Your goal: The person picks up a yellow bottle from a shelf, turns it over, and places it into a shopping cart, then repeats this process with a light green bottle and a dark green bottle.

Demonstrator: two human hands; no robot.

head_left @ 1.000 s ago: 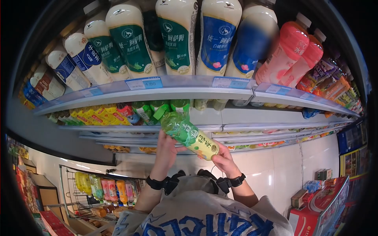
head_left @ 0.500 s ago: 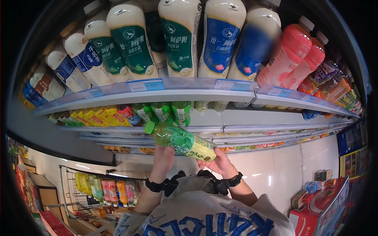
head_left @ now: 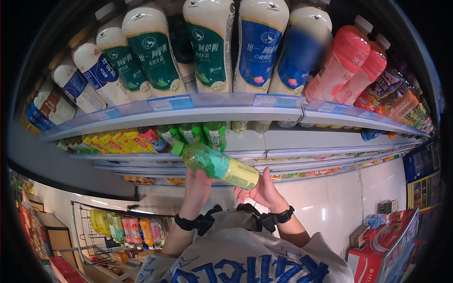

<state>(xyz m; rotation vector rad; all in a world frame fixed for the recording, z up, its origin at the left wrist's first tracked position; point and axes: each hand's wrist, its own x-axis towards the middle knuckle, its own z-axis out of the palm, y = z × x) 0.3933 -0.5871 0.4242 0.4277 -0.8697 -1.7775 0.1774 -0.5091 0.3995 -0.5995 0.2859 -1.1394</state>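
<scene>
A green-capped bottle of pale yellow-green drink lies tilted across the middle of the view, its cap up to the left. My left hand is closed on the cap-end half from below, thumb against the label; the bottle hides its other fingers. Right by the bottle's base is my right hand, thumb raised and fingers apart, not wrapped round it. Behind the cap, similar green bottles stand on the lower shelf.
Large milk tea bottles and pink bottles line the upper shelf in front of me. A wire rack with colourful bottles is at lower left. Red boxes stand at lower right.
The bottle has turned about its long axis, so a different side of its label faces up. My right hand has loosened from the base, its thumb now lifted.
</scene>
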